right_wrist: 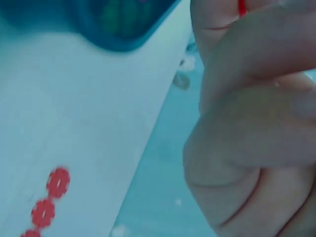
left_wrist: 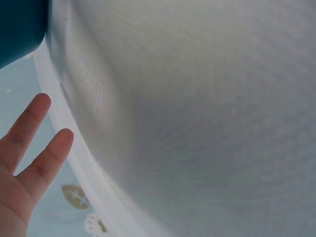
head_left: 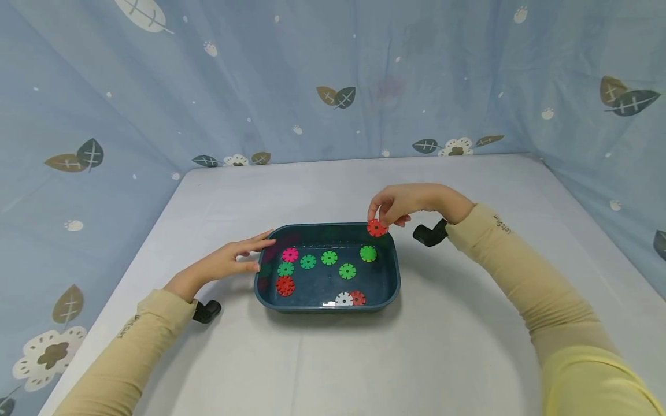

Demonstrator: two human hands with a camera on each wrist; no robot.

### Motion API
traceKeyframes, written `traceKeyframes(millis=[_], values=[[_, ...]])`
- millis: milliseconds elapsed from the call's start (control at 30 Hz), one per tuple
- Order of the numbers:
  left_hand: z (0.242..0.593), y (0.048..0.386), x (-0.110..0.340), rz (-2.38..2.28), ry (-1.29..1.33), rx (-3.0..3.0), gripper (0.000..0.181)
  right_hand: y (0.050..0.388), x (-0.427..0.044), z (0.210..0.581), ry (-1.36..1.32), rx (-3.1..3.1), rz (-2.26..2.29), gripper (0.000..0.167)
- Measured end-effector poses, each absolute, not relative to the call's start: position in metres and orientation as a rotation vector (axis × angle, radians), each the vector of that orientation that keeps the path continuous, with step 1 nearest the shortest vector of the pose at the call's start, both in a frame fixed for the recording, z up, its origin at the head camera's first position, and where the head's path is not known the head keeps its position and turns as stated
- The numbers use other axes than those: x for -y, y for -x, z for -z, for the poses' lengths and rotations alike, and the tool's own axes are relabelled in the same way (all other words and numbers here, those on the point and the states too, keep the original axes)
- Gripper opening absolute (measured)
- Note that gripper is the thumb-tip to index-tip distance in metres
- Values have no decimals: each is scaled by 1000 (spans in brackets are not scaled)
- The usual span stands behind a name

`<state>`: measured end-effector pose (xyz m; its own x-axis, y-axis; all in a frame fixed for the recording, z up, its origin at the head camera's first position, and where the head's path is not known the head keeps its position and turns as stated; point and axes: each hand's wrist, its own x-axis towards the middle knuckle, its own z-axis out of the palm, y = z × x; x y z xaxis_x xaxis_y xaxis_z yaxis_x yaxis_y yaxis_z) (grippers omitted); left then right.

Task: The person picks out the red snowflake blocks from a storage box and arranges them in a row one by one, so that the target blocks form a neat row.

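A dark teal plastic tray (head_left: 329, 309) stands on the white table. My left hand (head_left: 221, 263) rests at its left rim with fingers extended and spread; two fingers (left_wrist: 47, 158) show in the left wrist view. Over the tray's back right corner, my right hand (head_left: 408, 203) pinches a red notched disc (head_left: 377, 227) between thumb and fingertips. In the right wrist view, curled fingers hide most of that disc. Inside the tray lie several flat notched discs: a pink one (head_left: 290, 255), green ones (head_left: 329, 257), red ones (head_left: 285, 285) and a white one (head_left: 344, 299).
A row of red notched discs (right_wrist: 43, 213) shows against the white surface in the right wrist view; the head view does not show it. Black wrist-worn devices (head_left: 207, 312) sit by both wrists. Blue patterned cloth (head_left: 291, 75) hangs behind and beside the table (head_left: 343, 370).
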<state>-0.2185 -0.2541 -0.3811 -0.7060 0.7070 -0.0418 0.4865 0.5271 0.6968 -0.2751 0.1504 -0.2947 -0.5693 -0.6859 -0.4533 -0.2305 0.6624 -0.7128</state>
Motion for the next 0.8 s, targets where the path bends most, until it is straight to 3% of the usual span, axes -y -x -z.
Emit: traceKeyframes(millis=[800], values=[[383,219,255,-988,-989,-2431,57,278,-273,291,295,-2313,995,35]])
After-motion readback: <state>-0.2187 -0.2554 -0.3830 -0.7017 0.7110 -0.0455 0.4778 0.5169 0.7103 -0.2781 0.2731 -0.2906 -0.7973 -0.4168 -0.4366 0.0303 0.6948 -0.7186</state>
